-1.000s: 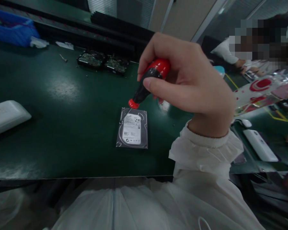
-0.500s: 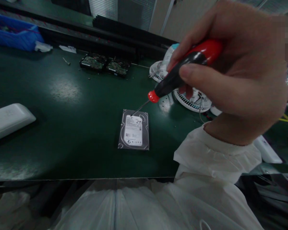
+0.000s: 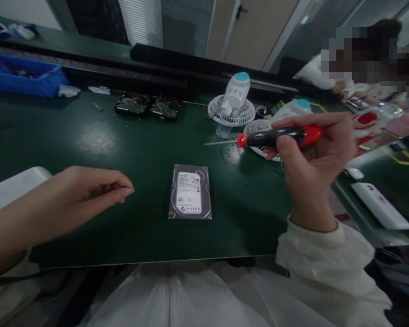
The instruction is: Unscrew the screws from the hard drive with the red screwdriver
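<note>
A hard disk drive [image 3: 189, 193] with a white label lies flat on the green table, label side up. Above and to the right of it, my right hand [image 3: 322, 152] grips a red and black screwdriver [image 3: 276, 137]. Its thin shaft points left, and the tip is in the air, apart from the drive. My left hand [image 3: 95, 195] is left of the drive, not touching it, with thumb and fingertips pressed together in a pinch. Whether anything small is between those fingertips is hidden.
Two drives with bare circuit boards [image 3: 132, 104] lie at the back. White fans [image 3: 232, 111] stand behind my right hand. A blue bin [image 3: 23, 77] is at the back left, a white casing [image 3: 17, 186] beside my left forearm. Another person [image 3: 347, 88] sits at the far right.
My right hand has lifted the screwdriver off the drive, back and to the right, and the shaft now lies nearly level. My left hand has come into view from the left.
</note>
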`<action>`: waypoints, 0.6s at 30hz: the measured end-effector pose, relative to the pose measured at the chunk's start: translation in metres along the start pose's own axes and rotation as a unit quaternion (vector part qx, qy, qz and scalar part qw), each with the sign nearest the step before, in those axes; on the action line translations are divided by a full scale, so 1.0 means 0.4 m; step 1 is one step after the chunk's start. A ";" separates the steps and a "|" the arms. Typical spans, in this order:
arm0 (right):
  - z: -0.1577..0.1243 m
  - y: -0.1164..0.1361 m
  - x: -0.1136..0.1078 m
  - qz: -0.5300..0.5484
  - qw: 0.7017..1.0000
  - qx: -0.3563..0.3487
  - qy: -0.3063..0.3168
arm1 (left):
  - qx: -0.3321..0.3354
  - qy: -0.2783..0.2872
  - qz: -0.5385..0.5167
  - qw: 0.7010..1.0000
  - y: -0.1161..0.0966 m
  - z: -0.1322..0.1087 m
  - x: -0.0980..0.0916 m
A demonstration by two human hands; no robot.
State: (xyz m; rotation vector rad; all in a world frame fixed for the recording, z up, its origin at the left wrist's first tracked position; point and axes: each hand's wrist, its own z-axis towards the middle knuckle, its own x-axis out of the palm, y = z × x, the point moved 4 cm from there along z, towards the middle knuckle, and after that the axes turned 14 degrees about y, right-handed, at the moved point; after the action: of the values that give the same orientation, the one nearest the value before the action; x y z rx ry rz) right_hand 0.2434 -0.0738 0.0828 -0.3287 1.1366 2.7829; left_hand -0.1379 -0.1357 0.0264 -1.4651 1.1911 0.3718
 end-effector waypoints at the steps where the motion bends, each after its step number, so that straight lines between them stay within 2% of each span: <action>1: -0.011 -0.031 0.010 0.023 1.000 0.018 -0.003 | 0.016 0.043 0.030 0.999 -0.024 0.022 0.007; 4: -0.042 -0.105 0.040 0.100 0.990 0.096 -0.006 | 0.036 0.146 0.096 0.984 -0.064 0.086 0.027; 6: -0.055 -0.130 0.052 0.141 0.980 0.142 -0.006 | 0.043 0.171 0.124 0.976 -0.072 0.137 0.032; 9: -0.061 -0.144 0.053 0.177 0.964 0.197 -0.009 | 0.062 0.108 0.172 0.977 -0.078 0.237 0.012; 12: -0.062 -0.150 0.048 0.196 0.952 0.233 -0.013 | 0.012 0.007 0.205 0.979 -0.074 0.360 -0.033; 15: -0.065 -0.158 0.047 0.207 0.944 0.256 -0.014 | -0.033 -0.059 0.212 0.975 -0.072 0.478 -0.071; 18: -0.069 -0.162 0.051 0.211 0.940 0.267 -0.014 | -0.056 -0.104 0.223 0.968 -0.077 0.570 -0.092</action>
State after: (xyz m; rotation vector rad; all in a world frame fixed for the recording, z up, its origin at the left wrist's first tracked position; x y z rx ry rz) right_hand 0.2404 -0.0465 0.0147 0.0185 2.0905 2.6192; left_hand -0.0413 0.0751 0.0045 -1.2063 1.3401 0.8903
